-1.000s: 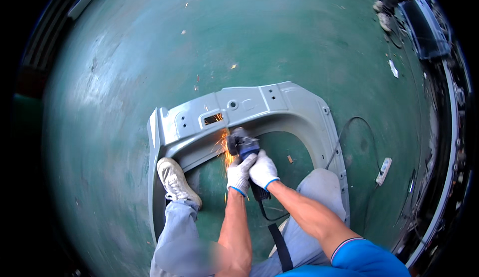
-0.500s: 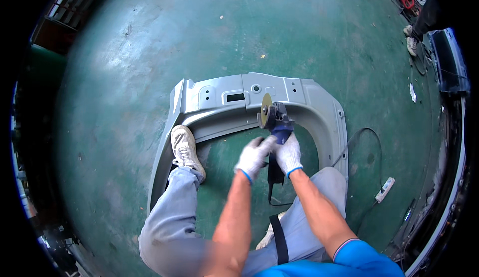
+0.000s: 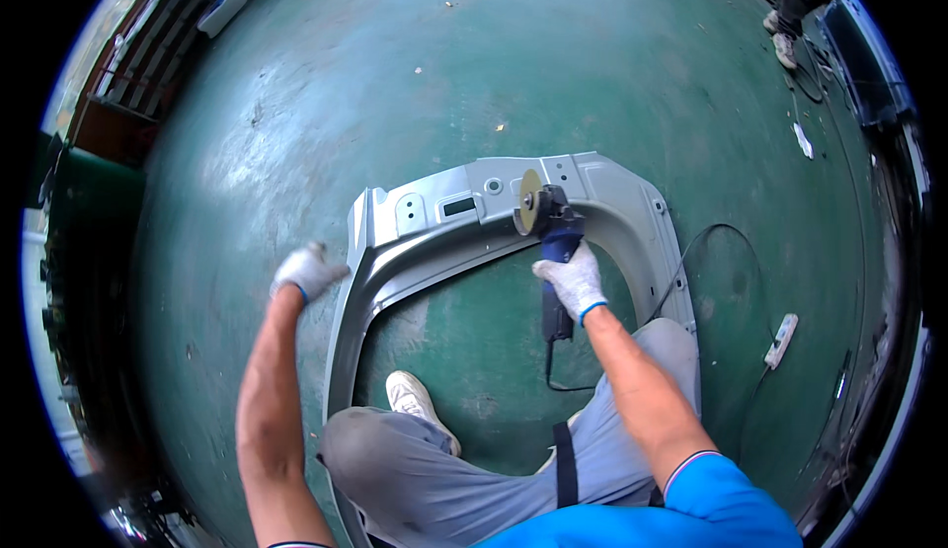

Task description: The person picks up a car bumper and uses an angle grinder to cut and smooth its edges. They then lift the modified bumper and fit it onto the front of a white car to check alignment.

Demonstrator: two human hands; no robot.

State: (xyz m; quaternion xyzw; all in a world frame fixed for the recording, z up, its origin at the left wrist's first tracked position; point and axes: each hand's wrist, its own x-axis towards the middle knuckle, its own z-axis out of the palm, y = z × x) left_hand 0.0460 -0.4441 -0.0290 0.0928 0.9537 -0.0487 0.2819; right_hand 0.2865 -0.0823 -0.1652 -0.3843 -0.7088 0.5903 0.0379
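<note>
My right hand [image 3: 575,279], in a white knit glove, is wrapped round the body of a dark blue angle grinder [image 3: 561,242]. The grinder's thin yellowish disc [image 3: 530,202] stands edge-up over the far inner edge of a grey, arch-shaped sheet-metal car body panel [image 3: 407,281]. Whether the disc touches the metal or spins, I cannot tell. Out to the left, my gloved left hand [image 3: 308,270] is open beside the panel's left corner, thumb and fingers apart, holding nothing. It appears just short of the metal or barely at its edge.
The grinder's black cable [image 3: 736,232] loops over the panel's right side toward a white power strip [image 3: 780,342] on the green floor [image 3: 474,84]. My shoe [image 3: 420,405] rests inside the arch. A person's shoes [image 3: 782,42] stand at far right, near a dark panel [image 3: 864,59].
My left hand has come away from the grinder and swung left to the panel's corner. My left foot has stepped off the panel into the arch. The right hand keeps the grinder.
</note>
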